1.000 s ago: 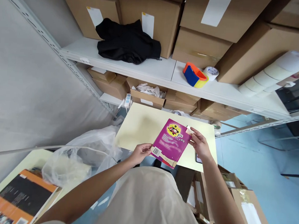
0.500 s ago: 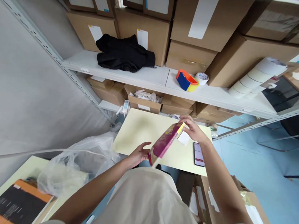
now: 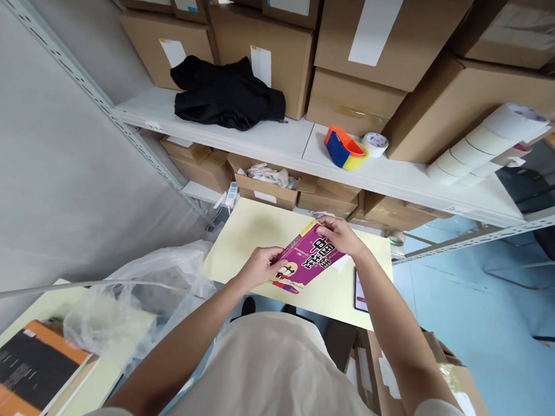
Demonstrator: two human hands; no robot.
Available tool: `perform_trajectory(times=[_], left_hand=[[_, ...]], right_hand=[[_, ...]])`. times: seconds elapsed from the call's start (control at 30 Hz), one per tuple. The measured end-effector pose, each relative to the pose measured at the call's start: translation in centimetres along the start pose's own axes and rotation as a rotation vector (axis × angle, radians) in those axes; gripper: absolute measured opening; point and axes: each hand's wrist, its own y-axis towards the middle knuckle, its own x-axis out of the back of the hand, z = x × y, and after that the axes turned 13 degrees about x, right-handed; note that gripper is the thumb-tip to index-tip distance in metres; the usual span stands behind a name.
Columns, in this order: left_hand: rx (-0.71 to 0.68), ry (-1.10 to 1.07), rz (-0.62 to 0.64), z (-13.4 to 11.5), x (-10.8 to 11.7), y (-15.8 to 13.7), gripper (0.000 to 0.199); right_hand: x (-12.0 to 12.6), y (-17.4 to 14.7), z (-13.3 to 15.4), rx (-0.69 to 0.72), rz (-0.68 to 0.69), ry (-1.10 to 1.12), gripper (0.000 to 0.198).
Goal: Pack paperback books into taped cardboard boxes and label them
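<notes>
A purple book [image 3: 308,259] with large black characters and a small cartoon figure on its cover is held tilted above the pale yellow table [image 3: 238,243]. My left hand [image 3: 261,266] grips its lower left corner, thumb on top. At the upper end, my right hand [image 3: 341,234] is closed on the edge by the yellow strip, thumb lying on the cover. Partly behind the right forearm lies a phone [image 3: 360,293]. A white paper [image 3: 340,263] shows in part under the book's right side.
Shelving ahead holds cardboard boxes [image 3: 262,58], a black garment [image 3: 227,93], a coloured band [image 3: 344,149] and tape rolls [image 3: 488,144]. At the left are a clear plastic bag [image 3: 162,276] and an orange-and-black book [image 3: 27,369]. Open cartons [image 3: 389,388] stand at lower right.
The book has turned so its front cover faces up towards me; before, its spine edge showed. My left hand has closed on its corner, and my right hand has moved slightly left.
</notes>
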Motion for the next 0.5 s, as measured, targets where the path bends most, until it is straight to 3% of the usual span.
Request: perform_trajectory(times=[0.1,0.2,0.27,0.37,0.5], left_hand=[[-0.016,-0.058,-0.073,0.5,-1.0,0.3,0.037],[0.028,-0.229,-0.116,0.5,-1.3,0.1,0.042],[0.069,-0.334,-0.161,0.2,-1.6,-0.2,0.046],[0.12,-0.455,-0.223,-0.3,-2.6,-0.5,0.05],[0.139,-0.526,-0.264,-0.1,-3.6,-0.7,0.052]], right_hand=[[1.5,-0.8,0.1,-0.081,-0.042,-0.001,0.037],[3.7,-2.7,-0.2,-0.182,0.023,0.058,0.043],[4.1,-4.3,-0.8,-0.153,0.037,0.168,0.043],[2.1,-6.7,-1.9,-0.069,-0.024,0.321,0.048],[-3.3,-9.7,-3.2,-0.115,-0.11,0.334,0.059]])
